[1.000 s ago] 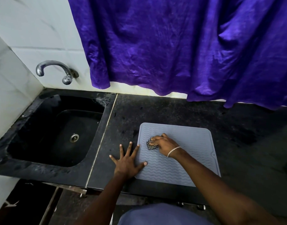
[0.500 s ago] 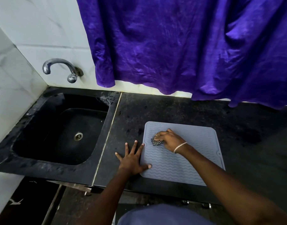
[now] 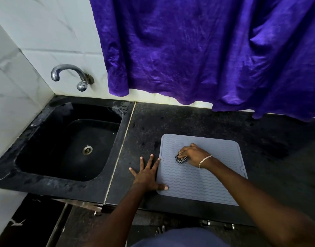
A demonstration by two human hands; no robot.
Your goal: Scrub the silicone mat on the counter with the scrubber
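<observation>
1. Grey silicone mat (image 3: 197, 182): flat on black counter (image 3: 188, 122), right of sink (image 3: 117, 139).
2. Right hand (image 3: 194, 155): fingers curled, gripping checkered scrubber (image 3: 180, 159) against mat's upper-left area.
3. Left hand (image 3: 146, 172): fingers spread flat on counter, thumb on mat's left edge.

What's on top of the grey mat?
The right hand holds a checkered scrubber against the mat, and the thumb of the left hand rests on its near left corner. That hand covers part of the scrubber.
</observation>
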